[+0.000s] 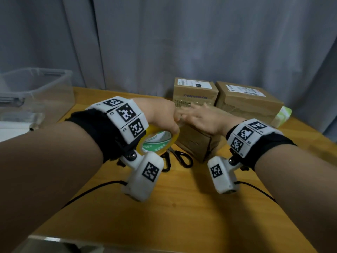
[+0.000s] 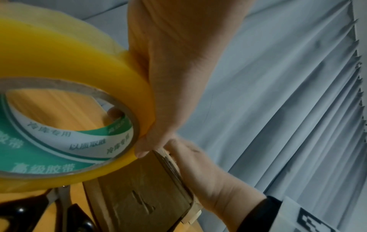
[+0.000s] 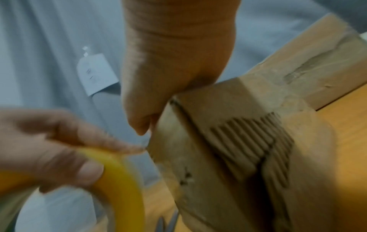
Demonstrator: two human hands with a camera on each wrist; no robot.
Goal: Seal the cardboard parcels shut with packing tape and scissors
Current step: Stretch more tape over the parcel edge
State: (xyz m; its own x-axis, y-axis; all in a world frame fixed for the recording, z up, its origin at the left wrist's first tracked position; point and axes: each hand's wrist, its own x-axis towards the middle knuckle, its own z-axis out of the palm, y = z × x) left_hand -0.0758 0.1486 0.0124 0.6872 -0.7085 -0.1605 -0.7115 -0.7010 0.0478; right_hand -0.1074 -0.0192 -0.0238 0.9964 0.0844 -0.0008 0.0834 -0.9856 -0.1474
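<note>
My left hand (image 1: 164, 115) grips a roll of yellow packing tape (image 1: 160, 139), thumb on its outer face and a finger inside the core (image 2: 115, 113). The roll hangs just left of the nearest cardboard parcel (image 1: 197, 143). Flat on that parcel's top lies my right hand (image 1: 198, 115), fingers spread, its thumb (image 3: 139, 125) at the left edge close to my left fingertips. Black-handled scissors (image 1: 178, 157) lie shut on the table under the roll. The parcel's near side (image 2: 139, 196) shows torn corrugated card (image 3: 248, 141).
Two more labelled cardboard parcels (image 1: 195, 94) (image 1: 248, 101) stand behind the near one against a grey curtain. A clear plastic bin (image 1: 36, 92) sits at the table's left. Black cables (image 1: 87, 190) trail across the wooden table (image 1: 182, 216).
</note>
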